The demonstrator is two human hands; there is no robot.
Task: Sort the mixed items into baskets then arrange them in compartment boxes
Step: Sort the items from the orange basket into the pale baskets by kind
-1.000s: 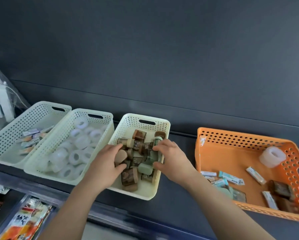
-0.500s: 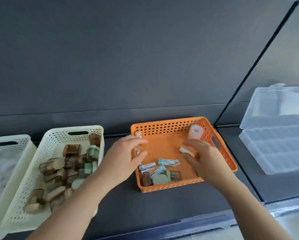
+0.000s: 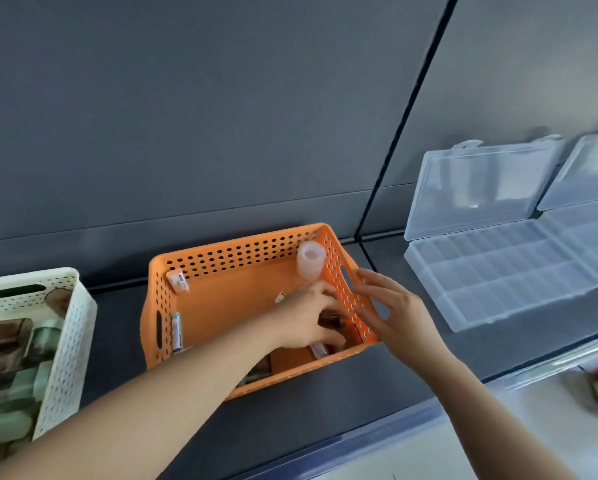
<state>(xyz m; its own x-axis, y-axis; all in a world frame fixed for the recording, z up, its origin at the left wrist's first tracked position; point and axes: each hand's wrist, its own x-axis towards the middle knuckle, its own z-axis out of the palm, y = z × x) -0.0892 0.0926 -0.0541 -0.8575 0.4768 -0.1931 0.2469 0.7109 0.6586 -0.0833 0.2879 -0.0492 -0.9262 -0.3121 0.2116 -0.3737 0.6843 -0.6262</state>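
The orange basket (image 3: 235, 242) stands in the middle of the dark shelf. It holds a white tape roll (image 3: 310, 263) in its back right corner, small packets (image 3: 177, 280) along its left wall, and another packet (image 3: 318, 349) near the front. My left hand (image 3: 304, 322) reaches into the basket's right side, with fingers and thumb curled around a dark brown block (image 3: 329, 319). My right hand (image 3: 394, 310) is outside the basket, fingers spread against its right wall. A cream basket (image 3: 72, 327) of brown and green blocks stands at the left.
Two clear compartment boxes (image 3: 498, 271) (image 3: 588, 216) lie with lids raised on the shelf at the right, past a dark vertical divider (image 3: 394, 140). The shelf's front edge (image 3: 377, 434) runs below my arms. A grey back wall rises behind everything.
The view swung right, away from the cream baskets. My left hand crossed to the orange basket's right side and closed on a brown block. My right hand left the basket for its outer wall.
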